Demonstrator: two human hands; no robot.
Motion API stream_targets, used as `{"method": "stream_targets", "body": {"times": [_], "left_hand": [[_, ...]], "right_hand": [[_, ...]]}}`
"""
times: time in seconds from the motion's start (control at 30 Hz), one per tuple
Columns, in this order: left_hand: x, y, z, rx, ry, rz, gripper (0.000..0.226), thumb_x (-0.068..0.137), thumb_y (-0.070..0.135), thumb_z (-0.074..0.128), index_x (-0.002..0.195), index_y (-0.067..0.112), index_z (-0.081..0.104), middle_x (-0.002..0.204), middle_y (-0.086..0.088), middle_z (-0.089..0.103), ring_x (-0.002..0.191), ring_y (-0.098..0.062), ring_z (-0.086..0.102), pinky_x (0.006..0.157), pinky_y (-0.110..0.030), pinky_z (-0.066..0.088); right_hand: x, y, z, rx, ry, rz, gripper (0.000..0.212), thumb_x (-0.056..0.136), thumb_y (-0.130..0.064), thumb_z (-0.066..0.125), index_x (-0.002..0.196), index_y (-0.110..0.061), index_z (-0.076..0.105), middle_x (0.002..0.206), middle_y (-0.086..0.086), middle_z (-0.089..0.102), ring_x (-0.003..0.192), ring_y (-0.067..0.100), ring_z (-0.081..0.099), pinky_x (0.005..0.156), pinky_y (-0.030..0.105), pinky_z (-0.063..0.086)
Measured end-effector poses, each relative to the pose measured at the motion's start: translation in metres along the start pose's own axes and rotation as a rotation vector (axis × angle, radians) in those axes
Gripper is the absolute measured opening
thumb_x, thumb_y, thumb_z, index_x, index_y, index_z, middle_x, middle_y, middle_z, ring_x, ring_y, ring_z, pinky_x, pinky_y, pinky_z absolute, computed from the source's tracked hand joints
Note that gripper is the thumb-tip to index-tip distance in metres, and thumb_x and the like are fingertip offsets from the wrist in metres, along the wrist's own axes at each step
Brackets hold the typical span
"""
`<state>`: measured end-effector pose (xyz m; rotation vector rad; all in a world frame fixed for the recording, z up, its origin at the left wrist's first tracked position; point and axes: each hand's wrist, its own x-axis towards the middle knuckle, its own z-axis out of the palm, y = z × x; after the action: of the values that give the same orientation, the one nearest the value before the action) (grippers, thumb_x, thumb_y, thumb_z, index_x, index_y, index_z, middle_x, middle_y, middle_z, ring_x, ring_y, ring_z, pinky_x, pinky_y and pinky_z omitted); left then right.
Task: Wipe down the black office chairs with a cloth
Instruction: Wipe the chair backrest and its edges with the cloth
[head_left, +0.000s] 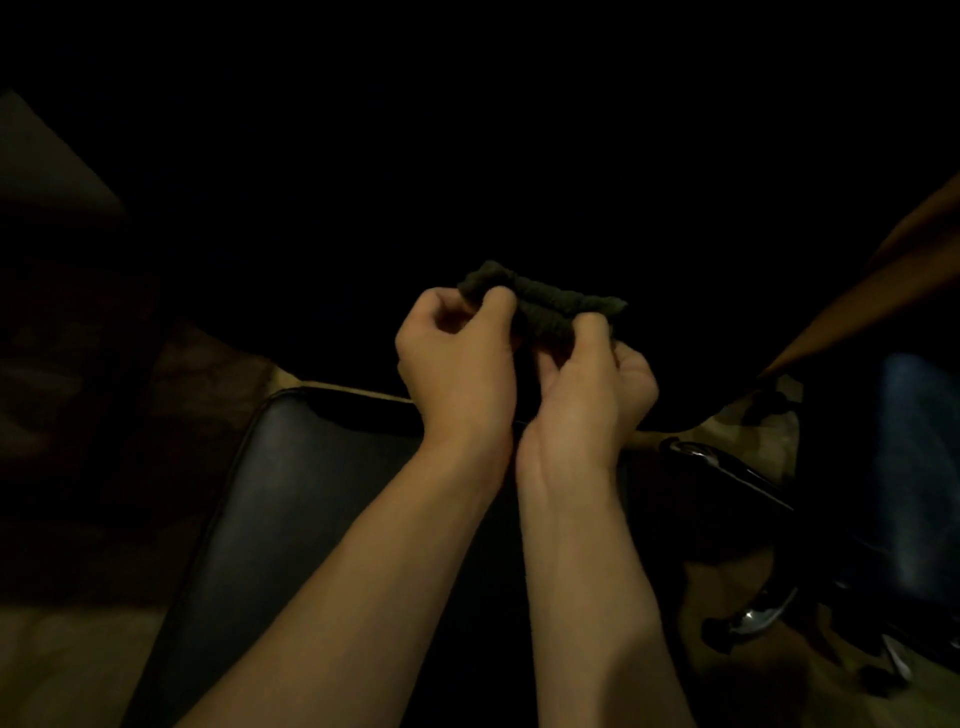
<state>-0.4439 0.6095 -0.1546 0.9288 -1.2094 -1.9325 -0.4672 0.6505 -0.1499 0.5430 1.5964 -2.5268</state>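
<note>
**Both hands hold a dark cloth above a black chair seat**

Your two bare forearms reach up from the bottom edge of a very dim view and meet near the centre. Your left hand (457, 353) has its fingers curled inward, with the thumb and fingertips pinching the left end of a dark, ribbed cloth (545, 304). Your right hand (592, 379) sits just beside it at about 3 o'clock, also curled, with its fingers gripping the right part of the cloth from below. The wrists are almost touching. The cloth is bunched into a short, rolled strip running across the tops of both hands, lifted in the air and not touching anything else.

Beneath your forearms, from the centre down toward 7 o'clock, lies the black chair seat (291, 499), glossy and padded, with a rounded corner at its upper left. Your arms cover much of its right half.

At 4 o'clock, a black armrest (727, 473) with a shiny highlight slants downward. Lower still, near 5 o'clock, a bit of chrome chair base (753, 618) glints above a pale floor (67, 660), which also shows at 8 o'clock. A brown slanted surface (883, 291) crosses the right edge at 3 o'clock. The upper half of the view is too dark to make out.
</note>
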Motion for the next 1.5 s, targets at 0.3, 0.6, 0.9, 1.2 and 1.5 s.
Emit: {"method": "stream_targets", "body": {"times": [0.3, 0.6, 0.9, 1.2, 1.5], "left_hand": [[0.016, -0.098, -0.046, 0.250, 0.121, -0.265, 0.012, 0.090, 0.011, 0.067, 0.080, 0.012, 0.061, 0.086, -0.009, 0.069, 0.085, -0.024, 0.069, 0.083, -0.047, 0.059], [0.007, -0.144, -0.063, 0.274, -0.045, -0.280, 0.029, 0.095, 0.003, 0.058, 0.100, 0.032, 0.062, 0.077, 0.004, 0.062, 0.069, -0.009, 0.060, 0.068, -0.026, 0.055], [-0.024, -0.150, -0.073, 0.377, -0.156, -0.252, 0.023, 0.091, 0.031, 0.069, 0.082, 0.010, 0.067, 0.091, -0.009, 0.062, 0.085, -0.016, 0.062, 0.076, -0.033, 0.047], [-0.061, -0.129, -0.056, 0.700, -0.165, 0.200, 0.008, 0.093, 0.022, 0.064, 0.086, 0.025, 0.061, 0.077, 0.008, 0.064, 0.073, -0.007, 0.063, 0.063, -0.027, 0.051], [-0.059, -0.131, -0.060, 0.462, -0.164, -0.079, 0.038, 0.078, 0.031, 0.064, 0.116, 0.030, 0.060, 0.067, 0.011, 0.065, 0.063, -0.006, 0.061, 0.063, -0.029, 0.052]], "right_hand": [[0.039, 0.091, -0.053, -0.336, 0.117, 0.143, 0.009, 0.096, -0.010, 0.058, 0.104, -0.007, 0.058, 0.095, 0.004, 0.063, 0.073, 0.006, 0.061, 0.068, 0.021, 0.055], [0.068, 0.111, -0.126, -0.582, -0.046, 0.056, 0.011, 0.090, -0.015, 0.063, 0.087, -0.006, 0.058, 0.131, -0.004, 0.050, 0.108, -0.002, 0.056, 0.089, 0.022, 0.049], [0.077, 0.084, -0.187, -0.385, -0.323, 0.237, 0.040, 0.080, -0.027, 0.077, 0.109, -0.012, 0.054, 0.109, 0.003, 0.063, 0.099, 0.006, 0.062, 0.084, 0.020, 0.050], [0.047, 0.068, -0.176, -0.760, -0.321, 0.098, 0.037, 0.088, -0.050, 0.064, 0.116, -0.026, 0.061, 0.116, -0.004, 0.063, 0.106, 0.009, 0.061, 0.087, 0.027, 0.051], [0.061, 0.054, -0.170, -0.614, -0.670, 0.159, 0.017, 0.098, -0.019, 0.059, 0.109, -0.023, 0.070, 0.105, 0.002, 0.073, 0.104, 0.019, 0.067, 0.092, 0.039, 0.053]]}}
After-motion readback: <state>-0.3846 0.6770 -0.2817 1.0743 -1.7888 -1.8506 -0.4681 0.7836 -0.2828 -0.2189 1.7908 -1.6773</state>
